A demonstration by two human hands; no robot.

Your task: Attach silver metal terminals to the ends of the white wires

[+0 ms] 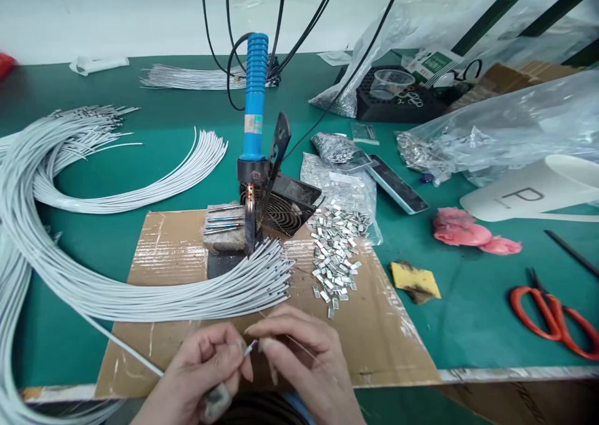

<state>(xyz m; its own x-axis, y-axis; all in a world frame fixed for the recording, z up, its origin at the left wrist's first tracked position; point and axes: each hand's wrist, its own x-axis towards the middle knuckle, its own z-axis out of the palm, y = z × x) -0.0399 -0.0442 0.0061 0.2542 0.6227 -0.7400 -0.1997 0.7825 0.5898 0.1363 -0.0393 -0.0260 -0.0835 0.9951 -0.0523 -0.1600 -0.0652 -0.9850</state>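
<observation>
My left hand [206, 362] pinches a white cable [249, 349] between thumb and forefinger, its short dark-tipped end pointing up to the right. Close beside that tip is my right hand [304, 353], its fingers curled with a thin silvery wire [299, 346] running through them. Whether the right fingertips touch the cable end I cannot tell. Something pale grey [218, 403] covers part of a left finger. Just beyond both hands lies a thick bundle of white cables [196, 297], ends to the right. A blue-handled soldering iron [255, 94] stands tip down in its stand behind the bundle.
Small metal pieces [334, 259] lie heaped on the cardboard [374, 344], spilling from a plastic bag [350, 185]. A phone [397, 185], a scorched yellow sponge [415, 281], pink cloth [468, 230] and red-handled scissors [552, 319] are to the right. More cables [140, 197] curve at left.
</observation>
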